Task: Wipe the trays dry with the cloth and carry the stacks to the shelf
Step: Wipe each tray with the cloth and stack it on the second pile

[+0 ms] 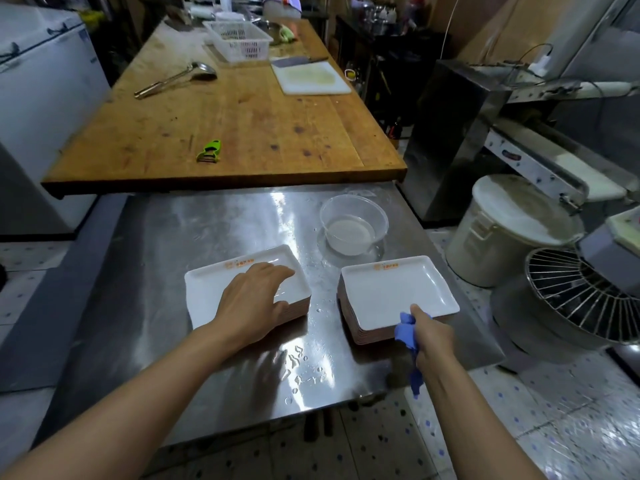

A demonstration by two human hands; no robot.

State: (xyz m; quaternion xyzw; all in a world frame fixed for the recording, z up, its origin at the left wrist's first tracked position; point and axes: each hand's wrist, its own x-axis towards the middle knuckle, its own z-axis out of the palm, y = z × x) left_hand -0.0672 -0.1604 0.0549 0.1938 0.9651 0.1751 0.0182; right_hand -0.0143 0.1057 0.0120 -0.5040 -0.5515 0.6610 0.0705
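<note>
Head view, left hand [254,301] flat on left tray [207,289], right hand [431,336] gripping blue cloth [407,332] (orange tray logos unreadable)

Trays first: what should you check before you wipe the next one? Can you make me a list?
1. Blue cloth in the right hand: ok.
2. Left hand steadying the left tray stack: ok, fingers lie on the top tray.
3. Right tray stack sits flat on the steel table: ok.
4. Table dry: not ok, water drops near both stacks.
5. Top trays already dry: cannot tell.
6. Clear bowl apart from the stacks: ok.
</note>
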